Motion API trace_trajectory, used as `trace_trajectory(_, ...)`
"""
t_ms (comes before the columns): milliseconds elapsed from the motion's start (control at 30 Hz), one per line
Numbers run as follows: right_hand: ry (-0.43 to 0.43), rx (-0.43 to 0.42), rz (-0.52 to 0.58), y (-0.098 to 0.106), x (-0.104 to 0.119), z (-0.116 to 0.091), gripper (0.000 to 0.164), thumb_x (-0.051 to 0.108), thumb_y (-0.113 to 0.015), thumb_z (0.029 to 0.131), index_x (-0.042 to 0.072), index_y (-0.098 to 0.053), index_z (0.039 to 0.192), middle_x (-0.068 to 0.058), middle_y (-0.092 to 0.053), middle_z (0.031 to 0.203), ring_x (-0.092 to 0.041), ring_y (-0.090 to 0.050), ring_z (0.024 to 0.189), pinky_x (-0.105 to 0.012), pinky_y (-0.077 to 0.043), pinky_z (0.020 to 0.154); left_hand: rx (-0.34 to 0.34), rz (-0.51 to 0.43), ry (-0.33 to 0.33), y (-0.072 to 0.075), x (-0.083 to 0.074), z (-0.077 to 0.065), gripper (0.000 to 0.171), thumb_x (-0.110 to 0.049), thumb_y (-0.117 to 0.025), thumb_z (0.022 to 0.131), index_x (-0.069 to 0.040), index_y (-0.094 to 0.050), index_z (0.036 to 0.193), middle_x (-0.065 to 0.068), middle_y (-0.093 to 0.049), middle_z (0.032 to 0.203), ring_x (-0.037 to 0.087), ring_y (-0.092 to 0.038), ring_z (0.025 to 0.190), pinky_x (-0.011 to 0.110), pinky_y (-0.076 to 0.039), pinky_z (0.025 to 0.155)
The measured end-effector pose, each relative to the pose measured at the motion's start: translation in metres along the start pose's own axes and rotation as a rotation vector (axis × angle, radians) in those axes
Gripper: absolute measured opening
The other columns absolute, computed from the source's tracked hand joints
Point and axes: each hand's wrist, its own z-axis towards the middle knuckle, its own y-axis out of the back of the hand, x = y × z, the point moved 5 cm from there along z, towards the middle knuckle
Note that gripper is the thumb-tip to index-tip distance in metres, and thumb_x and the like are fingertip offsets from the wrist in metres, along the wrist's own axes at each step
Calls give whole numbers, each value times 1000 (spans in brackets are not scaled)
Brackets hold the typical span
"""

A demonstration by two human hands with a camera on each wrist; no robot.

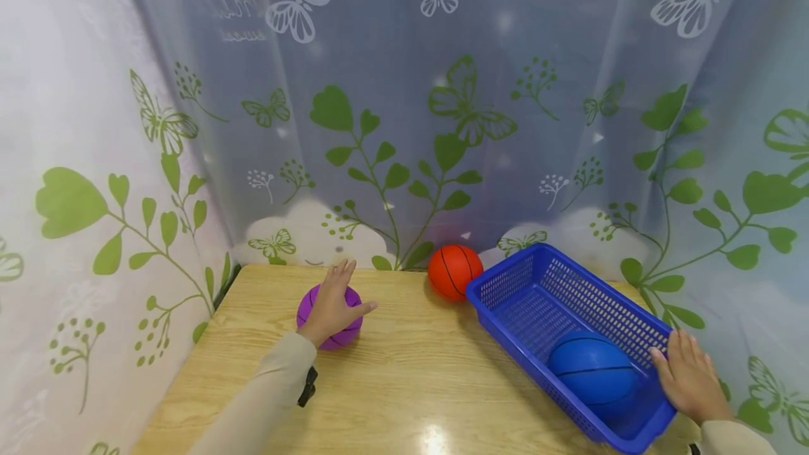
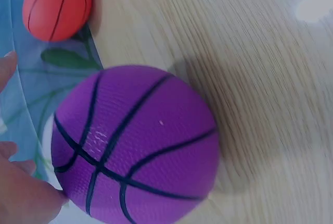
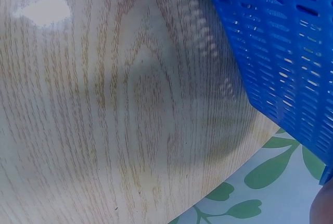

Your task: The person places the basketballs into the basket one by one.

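Fingers (image 1: 343,273) of my left hand (image 1: 331,309) look nearly straight, thumb spread away, at the purple ball (image 2: 138,146), which sits well left of the blue basket (image 1: 531,311); from my feed, firm contact cannot be confirmed. Right hand (image 1: 689,379) rests at the basket's right rim, fingers extended. Ball judged light, slightly yielding, not fragile; pebbled skin should resist slipping, though rolling is likely. I'd grip its widest part, thumb opposing fingers.

- Open passage along the wood-grained bench (image 1: 411,371), between the purple, black-lined ball (image 1: 343,335) and blue perforated plastic basket (image 1: 524,311).
- Red, black-lined ball (image 1: 454,271) obstructs the basket's far left corner.
- Blue, black-lined ball (image 1: 590,365) occupies its near end; far end free.
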Motion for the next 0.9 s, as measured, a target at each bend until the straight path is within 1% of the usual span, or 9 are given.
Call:
trace_trajectory(100,-7,7,-2,-1,0,0,66,29,-18,106,-25,-1,139,-49,-1,141,-59,8,134,-70,6,105,-25,36,15,10,12,-3,94,-36,-74,83,2,-21,150,25,-17,155,49,-5,142,66,-10,110)
trace_trajectory(167,-11,11,-1,-2,-1,0,66,29,-18,106,-26,-1,139,-49,-1,141,-59,8,134,-70,5,105,-45,57,46,17,21,-6,94,-37,-75,81,1,-23,150,26,-19,155,49,-7,142,68,-10,109)
trace_trajectory(233,-16,20,1,-2,-1,0,66,29,-18,106,-25,-1,139,-49,0,142,-59,8,134,-70,6,105,-62,87,101,22,32,-10,95,-40,-75,80,0,-25,150,27,-22,153,49,-10,141,70,-10,107)
trace_trajectory(300,-18,25,2,-3,-2,0,66,30,-18,106,-25,0,139,-49,0,142,-59,9,134,-70,6,105,-70,98,173,26,43,-15,96,-44,-75,78,-2,-27,150,28,-24,152,49,-14,140,71,-14,106)
trace_trajectory(400,-19,26,2,-3,-2,0,67,30,-17,106,-25,1,139,-48,1,142,-58,10,134,-69,7,106,-56,50,277,28,59,-22,101,-47,-75,77,-2,-24,151,31,-25,149,52,-22,137,71,-23,103)
trace_trajectory(500,-14,15,0,-2,-2,0,66,29,-18,106,-25,0,139,-48,0,142,-58,9,135,-69,7,106,-27,-65,345,26,71,-29,105,-48,-75,78,1,-18,151,33,-26,147,52,-31,133,66,-34,100)
trace_trajectory(567,-12,11,1,-2,-2,0,66,29,-18,106,-25,0,139,-48,0,142,-58,9,135,-69,7,106,-12,-134,373,23,75,-32,107,-48,-75,78,2,-14,152,33,-28,147,51,-35,131,61,-39,99)
trace_trajectory(633,-14,11,2,-2,-2,0,66,29,-18,106,-25,-1,139,-48,0,142,-58,9,135,-69,7,106,-5,-167,387,22,77,-34,108,-49,-75,78,2,-14,152,33,-30,146,51,-38,129,59,-41,98)
trace_trajectory(900,-22,30,4,-2,-3,0,67,30,-17,106,-25,1,139,-49,2,142,-59,10,134,-69,7,105,-28,-152,384,22,81,-36,107,-52,-76,75,1,-21,151,32,-36,143,51,-43,125,59,-44,95)
